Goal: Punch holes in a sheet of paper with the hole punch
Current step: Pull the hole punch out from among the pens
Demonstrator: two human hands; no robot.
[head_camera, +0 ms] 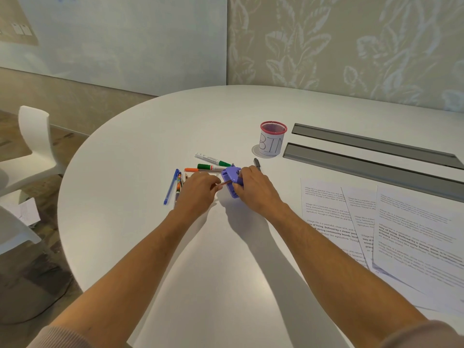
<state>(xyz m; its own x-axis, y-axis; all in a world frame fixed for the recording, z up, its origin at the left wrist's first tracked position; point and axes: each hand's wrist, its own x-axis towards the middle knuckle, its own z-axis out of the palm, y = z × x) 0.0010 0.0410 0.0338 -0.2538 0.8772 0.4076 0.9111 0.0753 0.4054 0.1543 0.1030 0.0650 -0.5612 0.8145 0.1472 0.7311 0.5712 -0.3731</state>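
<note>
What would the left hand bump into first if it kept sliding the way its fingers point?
Most likely the purple hole punch, right ahead of the left hand, whose fingertips pinch a thin pencil-like stick reaching toward it. The right hand grips the punch. The gap is hard to judge.

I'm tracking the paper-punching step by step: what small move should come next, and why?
Probably lift the purple hole punch, gripped by the right hand, over to the printed sheets on the right. No paper is in it yet, and the left hand pinches only a thin pencil-like stick.
</note>
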